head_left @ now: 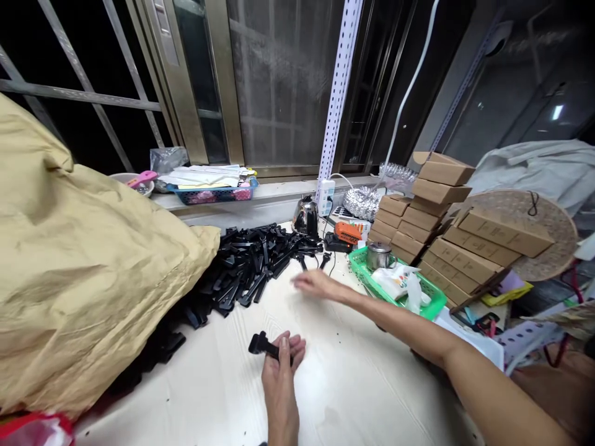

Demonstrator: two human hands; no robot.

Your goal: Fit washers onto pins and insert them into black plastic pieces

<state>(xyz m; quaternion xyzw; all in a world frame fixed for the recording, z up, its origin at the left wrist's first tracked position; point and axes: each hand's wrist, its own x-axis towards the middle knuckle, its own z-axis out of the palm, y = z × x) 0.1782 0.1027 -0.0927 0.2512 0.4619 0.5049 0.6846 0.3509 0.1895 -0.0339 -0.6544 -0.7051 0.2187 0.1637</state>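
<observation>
My left hand (282, 365) is low in the middle of the view, its thumb pressed over a small black plastic part (261, 344) whose wider end sticks out to the left. Stretched in from the right, my right hand (318, 285) hovers over the pale table beside a heap of similar black parts (251, 257). Motion blurs its fingers, so I cannot make out whether anything is between them. A couple of black pieces (325, 260) lie just beyond that hand, apart from it.
A tan cloth or paper sheet (93, 248) covers the left side. To the right stand a green basket (437, 300) with a metal cup (379, 255) and stacked cardboard boxes (465, 263). Behind are a kettle (305, 217), an orange-black tool (348, 233) and a blue basket (211, 195).
</observation>
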